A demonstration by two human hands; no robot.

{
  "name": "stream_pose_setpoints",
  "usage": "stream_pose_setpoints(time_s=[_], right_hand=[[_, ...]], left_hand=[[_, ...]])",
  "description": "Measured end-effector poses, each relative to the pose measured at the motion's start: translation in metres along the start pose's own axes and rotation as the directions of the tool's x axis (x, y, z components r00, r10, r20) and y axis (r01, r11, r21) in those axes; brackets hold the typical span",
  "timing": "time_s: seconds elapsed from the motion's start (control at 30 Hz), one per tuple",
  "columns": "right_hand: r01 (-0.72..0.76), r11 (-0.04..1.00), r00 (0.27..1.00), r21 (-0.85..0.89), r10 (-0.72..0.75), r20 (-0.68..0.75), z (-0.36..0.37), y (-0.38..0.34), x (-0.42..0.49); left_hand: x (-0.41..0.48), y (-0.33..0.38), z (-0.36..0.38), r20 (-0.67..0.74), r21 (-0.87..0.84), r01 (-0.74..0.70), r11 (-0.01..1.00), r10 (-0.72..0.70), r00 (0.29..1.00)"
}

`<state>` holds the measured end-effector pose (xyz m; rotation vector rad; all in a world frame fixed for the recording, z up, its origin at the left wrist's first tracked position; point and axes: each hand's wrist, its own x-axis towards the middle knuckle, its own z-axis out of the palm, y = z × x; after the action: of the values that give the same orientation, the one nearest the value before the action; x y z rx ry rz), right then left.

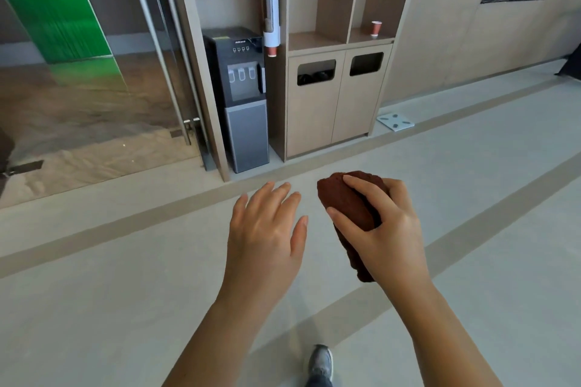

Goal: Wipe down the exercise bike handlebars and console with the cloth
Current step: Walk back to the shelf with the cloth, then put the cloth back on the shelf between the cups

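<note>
Right hand (pixel 386 229) grips bunched cloth (pixel 349 207); left hand (pixel 264 229) open, empty. No bike in view: hold firm, find it.

Cloth (pixel 342 198) partly hidden under right hand (pixel 393 229); shoe (pixel 320 361) cut by bottom edge.

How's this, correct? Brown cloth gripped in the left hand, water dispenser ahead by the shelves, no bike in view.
One slip: the right hand grips the brown cloth, not the left hand, which is open and empty. The head view shows it. Water dispenser by the shelves and no bike: correct.
</note>
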<state>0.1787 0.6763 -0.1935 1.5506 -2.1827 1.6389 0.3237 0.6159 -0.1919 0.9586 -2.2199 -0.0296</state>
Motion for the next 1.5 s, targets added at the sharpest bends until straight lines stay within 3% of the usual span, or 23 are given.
stream_pose_setpoints(time_s=[0.53,1.03,1.27,1.5], right_hand=[[0.110,0.990,0.989,0.085,-0.117,0.090,0.154,0.111,0.346],[0.193,0.977,0.979,0.096,-0.198,0.043,0.378,0.126,0.649],[0.200,0.977,0.979,0.075,-0.202,0.027,0.447,0.149,0.755],[0.229,0.969,0.972,0.096,-0.233,0.037,0.514,0.189,0.877]], left_hand=[[0.311,-0.128,0.160,-0.069,0.071,0.124,0.990,-0.119,0.990],[0.598,-0.349,0.254,-0.188,0.112,0.053,0.992,-0.031,0.982],[0.693,-0.415,0.297,-0.145,0.103,0.070,0.992,-0.055,0.988],[0.800,-0.470,0.353,-0.242,0.161,0.070,0.985,-0.029,0.970]])
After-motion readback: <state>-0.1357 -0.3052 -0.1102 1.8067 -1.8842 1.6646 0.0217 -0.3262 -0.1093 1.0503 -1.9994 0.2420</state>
